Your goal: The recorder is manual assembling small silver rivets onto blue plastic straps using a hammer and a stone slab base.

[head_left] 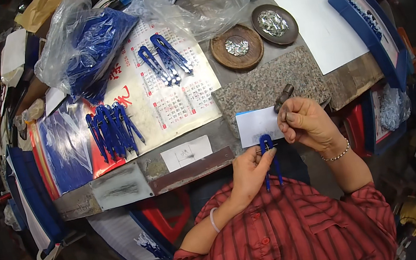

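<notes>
My left hand (250, 171) pinches a blue two-legged tool (265, 142), much like a drawing compass, at the near edge of the bench. Its legs point down toward my shirt, and a thin metal pin crosses it by my fingertips. Behind it lies a small white paper pad (256, 122) with dark smudges, on a speckled stone slab (278, 79). Raised to the right of the pad, my right hand (310, 121) is closed around a small hammer (284, 96). The hammer's dark head sticks out above the fingers, while most of its handle is hidden.
Blue two-legged tools lie in two bunches (113, 130) (165, 60) on a calendar sheet (182, 101). Two round dishes (219, 47) (290, 31) hold small metal pieces. Plastic bags (81, 52) crowd the back. Blue trays (391, 57) (28, 184) flank the bench.
</notes>
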The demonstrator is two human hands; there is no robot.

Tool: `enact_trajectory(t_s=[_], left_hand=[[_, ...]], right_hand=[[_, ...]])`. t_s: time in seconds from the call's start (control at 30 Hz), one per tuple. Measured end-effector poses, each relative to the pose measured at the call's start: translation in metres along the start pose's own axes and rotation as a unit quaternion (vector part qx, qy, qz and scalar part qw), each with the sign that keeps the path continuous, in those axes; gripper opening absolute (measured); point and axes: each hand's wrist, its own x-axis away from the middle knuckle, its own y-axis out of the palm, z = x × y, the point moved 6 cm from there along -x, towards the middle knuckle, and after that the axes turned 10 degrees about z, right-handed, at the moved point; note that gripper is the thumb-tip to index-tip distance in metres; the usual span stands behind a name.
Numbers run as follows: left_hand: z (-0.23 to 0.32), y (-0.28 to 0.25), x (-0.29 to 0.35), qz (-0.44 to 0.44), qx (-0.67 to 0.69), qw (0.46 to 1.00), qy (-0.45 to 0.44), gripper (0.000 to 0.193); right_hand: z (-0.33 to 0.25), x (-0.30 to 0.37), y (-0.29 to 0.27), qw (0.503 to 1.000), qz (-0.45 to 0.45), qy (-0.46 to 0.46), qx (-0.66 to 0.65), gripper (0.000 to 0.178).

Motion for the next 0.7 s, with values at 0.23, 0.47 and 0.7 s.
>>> enact_trajectory(t_s=[0.23, 0.47, 0.7], left_hand=[[-0.003, 0.001, 0.0, -0.024, 0.001, 0.999, -0.025, 0.021], [-0.009, 0.002, -0.001, -0.03, 0.006, 0.999, -0.023, 0.02], [-0.009, 0.001, -0.001, -0.031, -0.014, 0.999, -0.012, 0.019]], right_hand=[[-0.002, 0.004, -0.002, 0.991, 0.031, -0.07, 0.107, 0.011], [0.001, 0.006, -0.002, 0.987, 0.038, -0.088, 0.131, 0.009], [0.013, 0.006, -0.004, 0.999, 0.029, 0.016, -0.001, 0.008]])
